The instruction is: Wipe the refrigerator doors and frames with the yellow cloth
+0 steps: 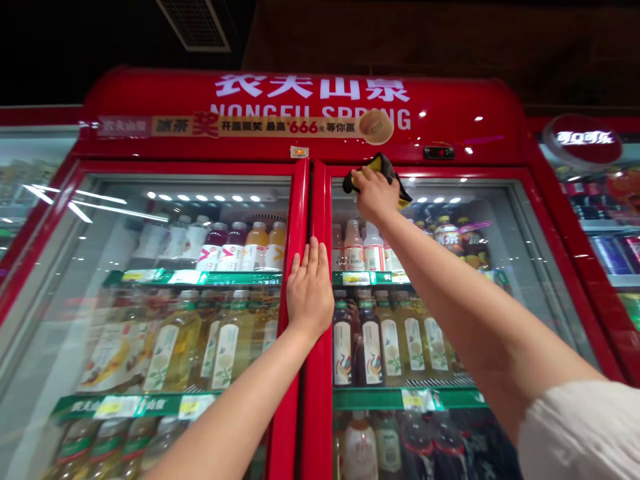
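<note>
A red drinks fridge (450, 120) with two glass doors stands in front of me. My left hand (311, 293) lies flat with fingers stretched upward against the red frames where the two doors meet. Higher up and to the right, my right hand (375, 193) grips a black and yellow cloth (383, 167). The cloth is at the top edge of the right door (490, 253), over its upper frame and glass. The left door (120, 247) appears closed, with ceiling lights reflected in its glass.
Behind the glass, several bottles (230, 347) stand on shelves with green price strips (370, 399). A banner (250, 127) and a small display (439, 153) sit above the doors. Another fridge with a round sign (583, 143) adjoins on the right. A ceiling vent (195, 23) is overhead.
</note>
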{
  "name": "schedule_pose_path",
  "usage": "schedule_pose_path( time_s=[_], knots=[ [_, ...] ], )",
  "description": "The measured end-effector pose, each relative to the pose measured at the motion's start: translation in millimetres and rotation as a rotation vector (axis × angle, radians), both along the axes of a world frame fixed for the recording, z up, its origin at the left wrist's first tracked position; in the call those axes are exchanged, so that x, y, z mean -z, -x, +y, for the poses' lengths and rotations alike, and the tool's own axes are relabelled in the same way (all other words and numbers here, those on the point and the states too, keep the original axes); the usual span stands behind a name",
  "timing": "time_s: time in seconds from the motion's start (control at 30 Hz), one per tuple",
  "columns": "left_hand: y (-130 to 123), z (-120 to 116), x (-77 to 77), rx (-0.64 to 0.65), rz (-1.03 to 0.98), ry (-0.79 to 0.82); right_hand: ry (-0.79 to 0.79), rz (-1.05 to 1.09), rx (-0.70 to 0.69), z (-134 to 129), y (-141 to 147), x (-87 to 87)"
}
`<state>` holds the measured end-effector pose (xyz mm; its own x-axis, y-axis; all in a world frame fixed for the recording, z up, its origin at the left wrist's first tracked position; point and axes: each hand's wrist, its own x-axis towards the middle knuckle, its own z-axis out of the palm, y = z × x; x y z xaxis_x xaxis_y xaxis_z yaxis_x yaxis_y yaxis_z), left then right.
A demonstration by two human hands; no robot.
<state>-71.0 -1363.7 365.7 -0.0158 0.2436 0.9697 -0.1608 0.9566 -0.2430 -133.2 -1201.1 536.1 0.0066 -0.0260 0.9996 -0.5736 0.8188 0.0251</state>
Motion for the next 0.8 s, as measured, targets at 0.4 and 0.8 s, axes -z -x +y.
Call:
schedule_pose_path(
  time_s=[0.4, 0.8],
  knots=[
    [-0.9, 25.8, -7.9, -0.132, 0.065, 0.112, -0.214, 0.181, -0.069, 44.5, 35.3, 17.7],
    [53.8, 119.1, -44.9, -0.161, -0.116, 0.167, -0.231, 0.208, -0.053, 112.3, 69.1, 33.0]
  ],
)
